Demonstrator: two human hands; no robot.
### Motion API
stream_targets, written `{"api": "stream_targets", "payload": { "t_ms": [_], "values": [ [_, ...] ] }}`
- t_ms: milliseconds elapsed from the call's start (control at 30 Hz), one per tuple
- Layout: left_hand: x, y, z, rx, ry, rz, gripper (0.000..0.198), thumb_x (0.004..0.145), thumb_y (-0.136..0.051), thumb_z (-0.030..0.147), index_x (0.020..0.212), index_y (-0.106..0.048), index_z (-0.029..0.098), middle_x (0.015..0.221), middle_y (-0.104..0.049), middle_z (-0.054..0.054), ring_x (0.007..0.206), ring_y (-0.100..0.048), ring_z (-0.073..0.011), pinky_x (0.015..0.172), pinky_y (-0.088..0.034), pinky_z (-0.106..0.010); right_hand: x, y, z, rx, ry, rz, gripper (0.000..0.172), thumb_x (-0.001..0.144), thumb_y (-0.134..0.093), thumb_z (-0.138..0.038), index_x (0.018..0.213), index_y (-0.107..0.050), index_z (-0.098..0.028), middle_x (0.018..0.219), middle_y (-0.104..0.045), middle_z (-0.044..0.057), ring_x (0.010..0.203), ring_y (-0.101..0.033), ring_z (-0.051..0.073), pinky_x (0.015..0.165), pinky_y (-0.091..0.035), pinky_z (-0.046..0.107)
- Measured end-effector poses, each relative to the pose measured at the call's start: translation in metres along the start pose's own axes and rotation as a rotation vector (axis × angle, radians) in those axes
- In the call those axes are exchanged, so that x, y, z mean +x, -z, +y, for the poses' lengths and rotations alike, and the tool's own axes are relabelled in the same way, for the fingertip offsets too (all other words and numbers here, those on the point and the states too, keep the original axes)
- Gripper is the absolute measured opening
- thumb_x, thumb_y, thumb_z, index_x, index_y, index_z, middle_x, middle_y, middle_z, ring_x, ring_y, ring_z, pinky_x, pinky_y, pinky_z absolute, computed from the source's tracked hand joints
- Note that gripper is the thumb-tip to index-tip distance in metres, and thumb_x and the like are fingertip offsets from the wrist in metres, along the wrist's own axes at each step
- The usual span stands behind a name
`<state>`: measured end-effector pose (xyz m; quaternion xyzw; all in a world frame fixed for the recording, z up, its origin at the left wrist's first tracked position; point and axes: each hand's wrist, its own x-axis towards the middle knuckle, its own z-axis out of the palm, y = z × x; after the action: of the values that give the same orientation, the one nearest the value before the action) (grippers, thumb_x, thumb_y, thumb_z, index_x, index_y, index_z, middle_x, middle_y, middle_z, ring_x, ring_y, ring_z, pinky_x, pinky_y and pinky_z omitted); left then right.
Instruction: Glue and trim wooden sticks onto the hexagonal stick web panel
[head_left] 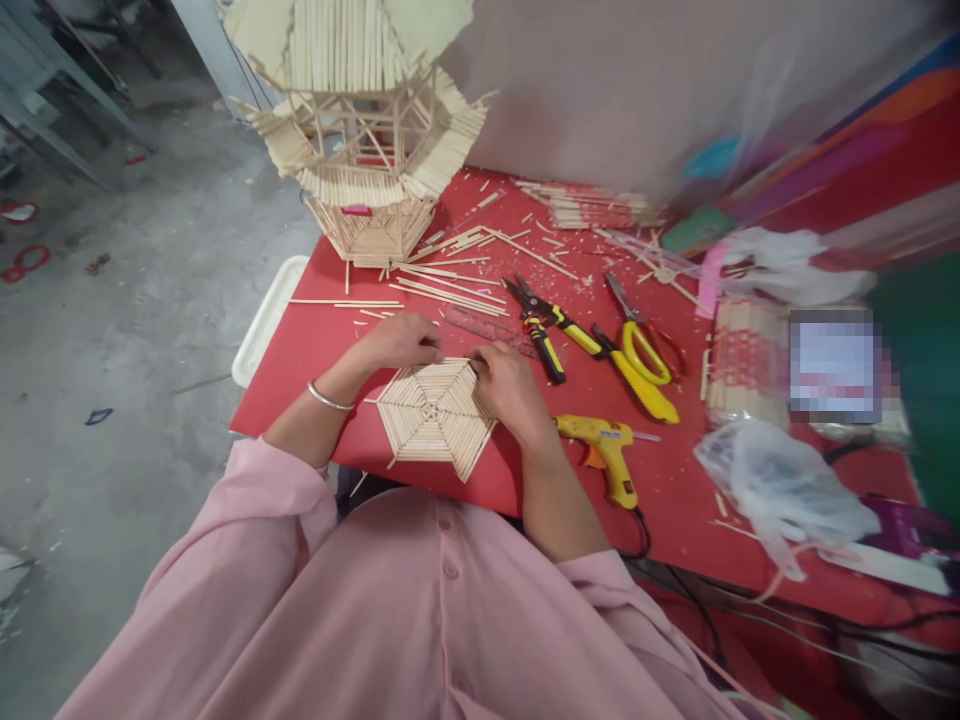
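A flat hexagonal stick panel (427, 412) lies on the red table (300, 385) in front of me, its thin sticks laid in a web-like pattern. At its far edge, my left hand (401, 342) is closed with the fingers curled down; what the fingertips hold, if anything, is hidden. My right hand (514, 390) grips the panel's far right corner between thumb and fingers. Just beyond the hands lies a clear ruler (487, 328). The yellow glue gun (611, 450) rests on its side to the right of my right forearm.
A tiered stick pavilion (375, 190) stands at the back left. Loose sticks (450, 290) and scraps lie before it. Pliers (544, 330), yellow-handled cutters (637, 380) and scissors (641, 340) lie right of centre. Bagged stick bundles (746, 360) and a plastic bag (780, 490) sit at the right.
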<state>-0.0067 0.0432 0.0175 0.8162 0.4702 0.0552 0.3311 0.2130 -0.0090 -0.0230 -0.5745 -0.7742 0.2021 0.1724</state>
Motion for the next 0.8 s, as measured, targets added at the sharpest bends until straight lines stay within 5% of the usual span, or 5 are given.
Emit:
{"api": "stream_targets", "payload": {
  "t_ms": [133, 367, 467, 600, 800],
  "values": [
    [0.009, -0.017, 0.015, 0.031, 0.018, 0.051, 0.024, 0.087, -0.061, 0.026, 0.096, -0.082, 0.019, 0.102, -0.080, -0.009, 0.092, -0.069, -0.0230, 0.077, -0.047, -0.032, 0.001, -0.001, 0.002, -0.017, 0.011, 0.001, 0.030, 0.094, -0.047, -0.013, 0.104, -0.075, -0.017, 0.103, -0.074, 0.015, 0.103, -0.067, 0.030, 0.092, -0.051, 0.043],
    [0.012, -0.028, 0.021, -0.013, 0.031, 0.150, 0.014, 0.089, -0.064, 0.024, 0.082, -0.075, 0.019, 0.084, -0.075, -0.006, 0.081, -0.066, -0.0207, 0.071, -0.045, -0.031, 0.003, 0.004, -0.006, 0.018, 0.023, 0.044, 0.026, 0.096, -0.048, -0.015, 0.102, -0.073, -0.019, 0.110, -0.074, 0.016, 0.111, -0.066, 0.031, 0.097, -0.051, 0.046],
    [0.012, -0.027, 0.018, -0.183, 0.011, 0.232, 0.016, 0.091, -0.061, 0.020, 0.078, -0.068, 0.018, 0.079, -0.072, -0.004, 0.075, -0.063, -0.0175, 0.070, -0.045, -0.029, 0.001, 0.022, 0.000, 0.034, 0.029, 0.146, 0.026, 0.101, -0.052, -0.028, 0.114, -0.073, -0.018, 0.117, -0.074, 0.016, 0.114, -0.066, 0.031, 0.101, -0.051, 0.047],
    [0.014, -0.023, 0.016, -0.601, 0.023, 0.285, 0.013, 0.094, -0.061, 0.020, 0.081, -0.062, 0.017, 0.068, -0.065, 0.000, 0.062, -0.060, -0.0129, 0.062, -0.046, -0.025, 0.001, 0.060, 0.031, -0.164, -0.085, 0.270, 0.048, 0.100, -0.059, -0.048, 0.134, -0.068, -0.016, 0.124, -0.072, 0.021, 0.120, -0.064, 0.037, 0.105, -0.049, 0.052],
    [0.012, -0.019, 0.018, -0.908, -0.010, 0.343, 0.018, 0.087, -0.075, 0.019, 0.075, -0.061, 0.018, 0.055, -0.053, 0.006, 0.050, -0.047, -0.0076, 0.053, -0.038, -0.022, 0.005, 0.091, 0.056, -0.333, -0.273, -0.022, 0.076, 0.091, -0.065, -0.067, 0.146, -0.060, -0.015, 0.138, -0.068, 0.024, 0.130, -0.063, 0.041, 0.106, -0.049, 0.047]
  ]
}}
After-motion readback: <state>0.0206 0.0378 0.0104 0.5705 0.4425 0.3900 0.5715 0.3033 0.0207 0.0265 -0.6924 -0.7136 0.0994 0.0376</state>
